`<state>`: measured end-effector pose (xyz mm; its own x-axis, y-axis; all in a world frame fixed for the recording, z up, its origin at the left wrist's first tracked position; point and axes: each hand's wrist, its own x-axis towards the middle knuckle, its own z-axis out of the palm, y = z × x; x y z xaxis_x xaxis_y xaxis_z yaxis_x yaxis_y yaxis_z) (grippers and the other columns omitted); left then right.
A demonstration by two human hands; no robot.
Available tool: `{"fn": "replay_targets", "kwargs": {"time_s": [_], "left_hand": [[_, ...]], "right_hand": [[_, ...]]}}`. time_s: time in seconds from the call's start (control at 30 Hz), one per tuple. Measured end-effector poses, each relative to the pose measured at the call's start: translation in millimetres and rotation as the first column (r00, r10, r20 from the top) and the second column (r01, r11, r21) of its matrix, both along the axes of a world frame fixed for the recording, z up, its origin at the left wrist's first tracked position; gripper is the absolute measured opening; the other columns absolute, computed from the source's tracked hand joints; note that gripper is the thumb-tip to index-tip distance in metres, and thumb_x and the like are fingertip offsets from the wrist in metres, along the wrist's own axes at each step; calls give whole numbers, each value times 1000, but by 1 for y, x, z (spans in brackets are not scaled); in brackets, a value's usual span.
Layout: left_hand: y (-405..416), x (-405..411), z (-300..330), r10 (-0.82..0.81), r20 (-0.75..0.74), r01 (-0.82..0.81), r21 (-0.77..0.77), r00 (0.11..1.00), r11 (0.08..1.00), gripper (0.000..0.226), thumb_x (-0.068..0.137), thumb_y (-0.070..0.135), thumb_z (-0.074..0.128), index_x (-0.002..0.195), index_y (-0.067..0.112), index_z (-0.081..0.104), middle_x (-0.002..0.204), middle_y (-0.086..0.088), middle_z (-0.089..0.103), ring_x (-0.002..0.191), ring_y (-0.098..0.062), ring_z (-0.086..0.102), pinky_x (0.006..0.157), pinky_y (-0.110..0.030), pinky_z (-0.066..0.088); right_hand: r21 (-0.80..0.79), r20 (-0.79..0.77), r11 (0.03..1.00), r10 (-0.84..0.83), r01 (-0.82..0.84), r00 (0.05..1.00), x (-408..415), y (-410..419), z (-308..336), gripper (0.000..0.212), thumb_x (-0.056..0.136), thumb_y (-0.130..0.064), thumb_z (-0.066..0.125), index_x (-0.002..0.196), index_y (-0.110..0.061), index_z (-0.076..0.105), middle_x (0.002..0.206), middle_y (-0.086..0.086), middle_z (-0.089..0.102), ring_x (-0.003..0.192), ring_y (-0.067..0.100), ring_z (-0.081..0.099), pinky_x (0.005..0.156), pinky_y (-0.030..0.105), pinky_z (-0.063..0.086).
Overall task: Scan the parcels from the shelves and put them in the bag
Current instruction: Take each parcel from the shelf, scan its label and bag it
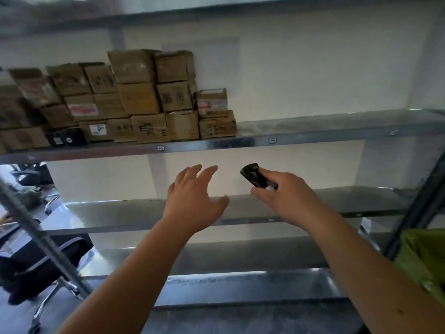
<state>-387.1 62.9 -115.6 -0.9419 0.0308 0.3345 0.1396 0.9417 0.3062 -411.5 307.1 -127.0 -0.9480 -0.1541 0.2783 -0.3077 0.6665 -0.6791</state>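
Now reaching: left hand point(192, 201) spread and empty, right hand point(284, 194) gripping small black handheld scanner point(252, 175); brown cardboard parcels point(144, 100) stacked at grey metal shelf's point(313, 131) left end, green bag point(423, 261) right; next, probably grasping a box
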Motion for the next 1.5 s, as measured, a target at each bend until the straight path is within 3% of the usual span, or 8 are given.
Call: {"fn": "replay_targets", "kwargs": {"time_s": [0.3,0.5,0.77,0.93,1.03,1.2,1.33,1.5], "left_hand": [[2,-103,54,22,-117,-20,21,993,1000,83,85,68,66,158,43,34,163,5,37,149,-27,30,117,-53,36],[7,-193,95,32,-144,-23,65,989,998,84,84,63,67,158,39,36,162,3,36,148,-29,32,118,-53,38],[18,-280,122,146,-97,-144,23,985,989,84,84,65,59,159,44,28,167,-1,28,151,-38,25,118,-57,31],[22,-305,122,203,-78,-202,17,976,979,74,93,60,55,160,41,30,165,-11,30,147,-44,30,117,-57,33],[24,-313,120,223,-110,-224,2,969,975,72,94,58,56,159,39,33,159,-13,35,141,-44,34,114,-56,36],[30,-323,116,163,-186,-119,226,969,967,49,102,56,52,147,38,51,145,-9,46,138,-33,35,111,-47,37],[39,-333,107,160,-184,-67,431,970,900,30,106,49,51,132,36,61,133,-3,45,127,-28,48,108,-40,45],[50,-350,132,272,94,-262,674,958,691,57,98,34,61,152,39,42,149,-11,34,133,-36,40,103,-39,43]], "right_hand": [[88,-113,994,72,-63,991,-111,-7,54,52,91,-64,60,141,-54,50,104,-21,60,83,0,57,63,25,44],[83,-168,991,119,-106,979,-205,-10,82,56,85,-64,60,140,-53,53,106,-14,68,79,5,62,63,32,50],[85,-188,983,174,-160,967,-306,-3,107,41,90,-57,64,130,-51,61,92,-19,63,83,2,61,78,32,55],[96,-170,977,205,-191,964,-339,-5,117,49,93,-53,67,140,-41,60,113,-15,59,94,12,60,82,31,51],[108,-175,977,200,-183,964,-352,-2,117,54,94,-52,67,145,-36,57,123,-12,60,95,12,57,73,25,45],[132,-172,980,171,-149,970,-362,11,119,51,95,-52,65,143,-37,58,111,-7,62,82,4,56,73,25,47],[184,-180,979,119,-85,977,-367,21,124,48,96,-51,64,140,-32,60,120,0,68,89,15,59,85,33,53],[222,-177,971,130,-89,976,-368,22,128,51,95,-53,64,141,-31,60,109,-7,62,87,10,59,77,30,51]]}}
